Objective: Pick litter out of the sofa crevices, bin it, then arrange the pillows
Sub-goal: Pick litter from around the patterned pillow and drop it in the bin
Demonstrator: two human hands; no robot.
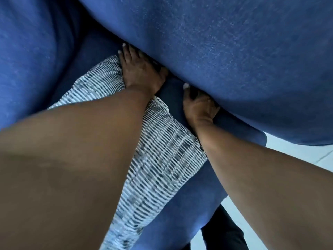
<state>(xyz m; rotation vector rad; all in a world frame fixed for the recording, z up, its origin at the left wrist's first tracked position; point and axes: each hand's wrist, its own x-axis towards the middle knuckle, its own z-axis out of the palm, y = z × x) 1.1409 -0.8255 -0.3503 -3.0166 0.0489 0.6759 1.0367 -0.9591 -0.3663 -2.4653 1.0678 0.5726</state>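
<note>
Hands work the sofa (225,51) crevice: left hand (140,69) flat by the pillow (153,159), right hand (198,105) nearer the gap, fingers curled, grip contents hidden.

Both forearms show bare from the near edge of the view up to the wrists, with no sleeve, watch, bracelet or ring to be seen on either. The left hand (142,69) has short fingernails, pale at the tips, two of them plain at the ends of the fingers. The right hand (199,103) shows one similar pale nail on its thumb. At the bottom of the view a dark, black garment (223,231) covers what looks like the person's leg; its cut cannot be told.
</note>
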